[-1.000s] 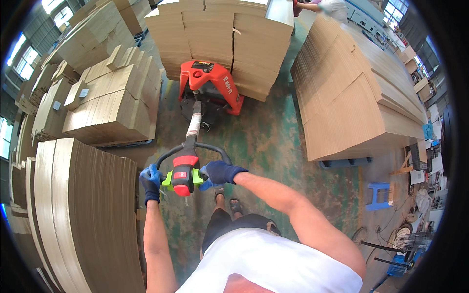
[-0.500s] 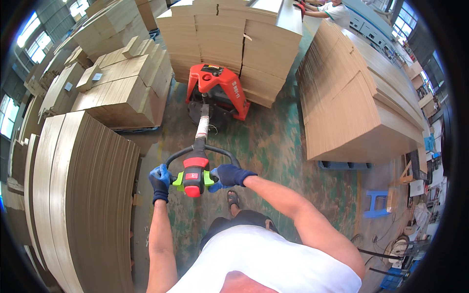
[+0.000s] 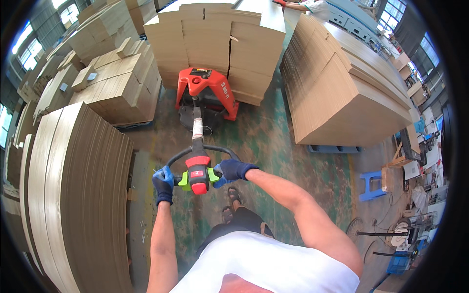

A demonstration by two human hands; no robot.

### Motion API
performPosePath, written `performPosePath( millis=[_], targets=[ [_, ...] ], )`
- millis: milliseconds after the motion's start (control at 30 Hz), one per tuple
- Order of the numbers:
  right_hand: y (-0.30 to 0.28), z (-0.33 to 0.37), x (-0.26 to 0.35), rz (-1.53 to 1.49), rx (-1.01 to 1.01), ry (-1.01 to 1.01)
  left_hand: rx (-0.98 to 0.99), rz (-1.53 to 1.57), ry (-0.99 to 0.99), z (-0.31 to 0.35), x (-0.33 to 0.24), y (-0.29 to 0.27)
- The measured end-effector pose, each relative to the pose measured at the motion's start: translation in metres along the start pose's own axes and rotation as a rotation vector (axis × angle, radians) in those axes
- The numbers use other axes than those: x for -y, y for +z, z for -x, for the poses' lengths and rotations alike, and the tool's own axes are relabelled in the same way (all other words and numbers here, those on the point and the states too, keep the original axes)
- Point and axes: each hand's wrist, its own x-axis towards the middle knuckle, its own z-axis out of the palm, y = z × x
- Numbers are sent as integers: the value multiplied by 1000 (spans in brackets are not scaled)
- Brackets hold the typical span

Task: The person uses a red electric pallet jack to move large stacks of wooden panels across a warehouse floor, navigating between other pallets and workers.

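Both my hands wear blue gloves and grip the looped handle of a red electric pallet jack (image 3: 204, 82). My left hand (image 3: 164, 184) is closed round the left grip of its black handle (image 3: 179, 155). My right hand (image 3: 233, 171) is wrapped round the right grip, its fingers partly hidden. Between them sits the red and black control head (image 3: 198, 175) with bright green thumb levers. A shaft with a whitish wrap runs from the handle to the jack's body. Right behind that body stands a tall stack of brown boards (image 3: 207, 46); the forks are hidden.
A board stack (image 3: 337, 102) on a blue pallet (image 3: 334, 149) stands to the right, another tall stack (image 3: 93, 195) close on the left. Further left are pale board piles (image 3: 115, 93). A blue stool (image 3: 371, 185) and a fan stand at right. Another person's arm (image 3: 295, 6) reaches the far stack.
The jack, its stack and the surrounding piles have shifted left in the picture. My second foot has come into sight. Both hands keep their grip, and the other person's arm has moved left.
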Motion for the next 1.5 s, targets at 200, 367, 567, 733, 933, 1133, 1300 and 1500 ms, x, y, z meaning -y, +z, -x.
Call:
performPosePath(
  millis=[200,367,567,733,933,1133,1300,1500],
  targets=[
    [17,40,26,34,59,13,-57,-47,52,50,0,-8],
    [50,63,28,60,1,1,-67,-36,56,89,13,-11],
    [88,84,41,72,4,-27,-53,13,44,129,28,-25],
    [120,97,55,87,12,-53,-46,38,47,164,33,-44],
    [152,126,66,73,-2,-51,-56,15,31,204,38,-54],
    [187,145,80,36,-48,-85,-74,-21,52,234,37,-71],
    [199,164,101,60,-25,-38,-48,30,17,256,30,-84],
    [227,183,116,24,0,6,12,82,-40,289,1,-109]
  ],
)
